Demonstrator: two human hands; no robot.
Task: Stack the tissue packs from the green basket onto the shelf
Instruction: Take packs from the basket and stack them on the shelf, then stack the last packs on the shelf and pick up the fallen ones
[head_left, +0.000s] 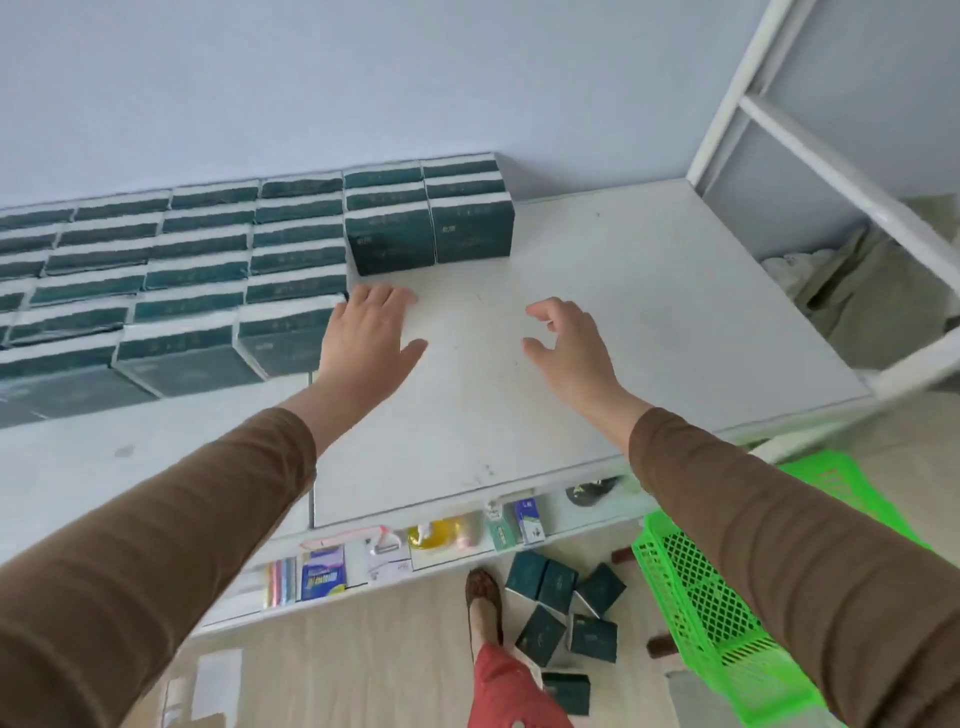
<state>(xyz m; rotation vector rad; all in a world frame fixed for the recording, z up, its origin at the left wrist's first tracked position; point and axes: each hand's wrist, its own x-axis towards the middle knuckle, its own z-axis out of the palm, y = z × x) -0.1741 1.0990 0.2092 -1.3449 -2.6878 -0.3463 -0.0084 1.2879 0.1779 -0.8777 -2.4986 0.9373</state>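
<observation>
Dark green tissue packs stand in several rows on the left part of the white shelf top, with a shorter stack at the back. My left hand is open, palm down, beside the nearest pack at the right end of the rows. My right hand hovers open over bare shelf, fingers curled, holding nothing. Several loose packs lie on the floor below. The green basket stands on the floor at the lower right, partly behind my right sleeve.
A white metal frame rises at the shelf's right end, with crumpled cloth behind it. A lower shelf holds small packaged goods. My foot in a brown shoe is on the wooden floor.
</observation>
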